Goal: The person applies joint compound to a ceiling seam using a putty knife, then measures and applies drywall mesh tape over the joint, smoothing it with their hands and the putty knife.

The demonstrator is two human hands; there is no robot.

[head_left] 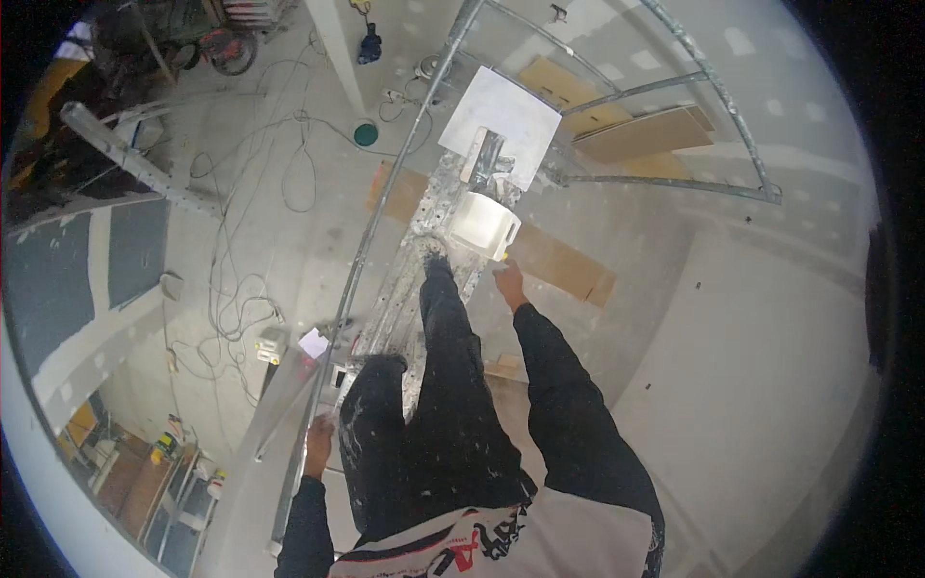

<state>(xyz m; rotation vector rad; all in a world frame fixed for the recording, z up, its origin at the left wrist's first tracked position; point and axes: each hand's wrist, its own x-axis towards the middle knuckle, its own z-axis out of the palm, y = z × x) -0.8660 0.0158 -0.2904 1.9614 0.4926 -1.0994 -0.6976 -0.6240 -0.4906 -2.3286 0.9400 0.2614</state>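
My left hand [319, 438] is closed around the grey metal scaffold rail [337, 332] at the lower left. Out past my right knee, my right hand [511, 283] has its fingers curled, right beside the yellow cap [502, 257] of a white plastic jerrycan [481, 223]; whether it touches the cap or holds something small, I cannot make out. The jerrycan is on the plaster-spattered scaffold platform [387, 303] under my legs. Just beyond it, metal plastering blades [485, 159] rest over a flat white board [520, 120].
Scaffold bars [665, 180] frame the far right. Far below, loose cables [299, 159], a brown cardboard strip [549, 262] and a second white container [271, 344] lie on the floor. Brown boards [646, 135] lean by the far wall. A pale wall [761, 337] stands to the right.
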